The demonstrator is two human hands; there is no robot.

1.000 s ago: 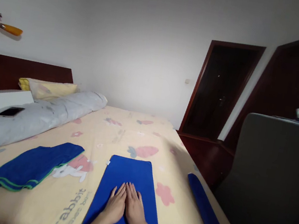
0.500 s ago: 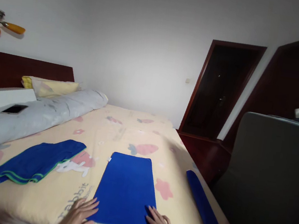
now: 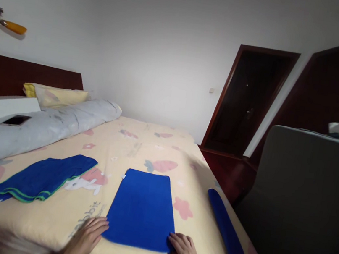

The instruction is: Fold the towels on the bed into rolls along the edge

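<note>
A blue cloth (image 3: 142, 210) lies flat on the bed as a rectangle, with a small white tag at its far left corner. My left hand (image 3: 89, 234) is closed at its near left corner, fingers together on the edge. At the near right corner my right hand (image 3: 183, 250) is closed on the edge, its thumb hidden. A second blue cloth (image 3: 42, 176) with green trim lies loosely folded to the left. Near the bed's right edge is a long, narrow folded blue cloth (image 3: 229, 235).
The patterned bedsheet (image 3: 141, 148) covers the bed. A grey bolster (image 3: 71, 119) carries a phone (image 3: 16, 120), beside a white box (image 3: 3, 106) and a pillow (image 3: 61, 97). A dark chair back (image 3: 308, 177) rises at the right, beyond the bed's edge.
My fingers have gone from spread to drawn together at the cloth's near corners. The cloth's near edge sits slightly higher in view, and the whole view has shifted a little.
</note>
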